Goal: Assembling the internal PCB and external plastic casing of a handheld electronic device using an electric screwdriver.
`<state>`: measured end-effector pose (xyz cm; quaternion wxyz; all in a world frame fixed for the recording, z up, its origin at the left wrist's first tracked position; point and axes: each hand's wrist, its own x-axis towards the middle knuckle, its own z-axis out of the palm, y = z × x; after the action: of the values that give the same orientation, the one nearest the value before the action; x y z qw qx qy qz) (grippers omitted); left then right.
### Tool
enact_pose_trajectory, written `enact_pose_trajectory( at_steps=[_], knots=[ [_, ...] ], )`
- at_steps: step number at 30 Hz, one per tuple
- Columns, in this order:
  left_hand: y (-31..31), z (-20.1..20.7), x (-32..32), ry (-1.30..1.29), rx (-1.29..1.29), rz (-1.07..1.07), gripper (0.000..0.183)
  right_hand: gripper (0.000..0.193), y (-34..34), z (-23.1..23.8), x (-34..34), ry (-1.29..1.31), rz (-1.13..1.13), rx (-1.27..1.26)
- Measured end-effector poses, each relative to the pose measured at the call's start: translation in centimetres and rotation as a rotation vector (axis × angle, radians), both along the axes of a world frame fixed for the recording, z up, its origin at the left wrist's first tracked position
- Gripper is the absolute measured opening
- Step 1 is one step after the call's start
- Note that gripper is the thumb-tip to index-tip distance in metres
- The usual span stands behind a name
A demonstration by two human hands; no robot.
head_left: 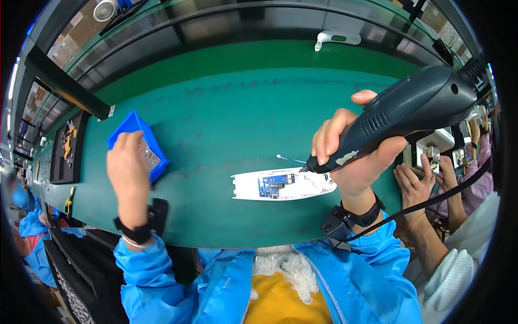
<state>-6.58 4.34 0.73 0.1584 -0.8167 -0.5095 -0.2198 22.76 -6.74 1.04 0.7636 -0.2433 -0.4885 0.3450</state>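
Right of centre in the frame: right hand (359, 173), closed around a dark electric screwdriver (402, 108), its far end running toward the right rim. Below its nose, at lower centre: one white plastic housing (306, 189), elongated, on a green work mat (216, 129), holding a blue circuit board (275, 185); upper right edge partly covered by the screwdriver, contact of the tip not determinable. One thin wire (291, 159) just above it. Left of centre: left hand (128, 162), blurred, fingers bent over a blue bin (154, 139) of small metal parts (150, 157); the hand hides much of the bin, and whether the fingertips hold anything cannot be told. Far left: black tray (66, 174) with orange pieces (67, 144), details too small to read; yellow-and-black hand tool (69, 201) below it. Upper right: white handheld device (339, 38), apart. Right edge: a co-worker's hands (414, 184) at a metallic part (431, 156), the forearms crossed in view by a black cable (431, 207) from the right wrist camera (337, 223).
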Motion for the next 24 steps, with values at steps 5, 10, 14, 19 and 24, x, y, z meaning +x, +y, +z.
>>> enact_pose_trajectory(
  at_steps=[5,10,14,19,24],
  knots=[
    [1.3,-2.8,-4.4,0.087,-0.394,0.046,0.012,0.077,0.5,-0.4,-0.5,0.015,0.010,-0.042],
    [1.3,-3.0,-4.3,0.064,-0.293,0.085,0.008,0.078,0.6,-0.6,-0.6,0.023,0.010,-0.078],
    [1.6,-2.7,-4.0,-0.003,-0.084,-0.004,0.007,0.087,0.2,-0.4,-0.7,0.089,0.013,-0.223],
    [1.7,-2.2,-4.2,-0.076,-0.124,-0.006,0.005,0.083,0.4,-0.7,-0.7,0.041,0.019,-0.160],
    [1.0,-1.0,-3.4,-0.233,-0.205,0.075,0.006,0.080,0.7,-0.8,-0.9,0.004,0.006,-0.109]
  ],
)
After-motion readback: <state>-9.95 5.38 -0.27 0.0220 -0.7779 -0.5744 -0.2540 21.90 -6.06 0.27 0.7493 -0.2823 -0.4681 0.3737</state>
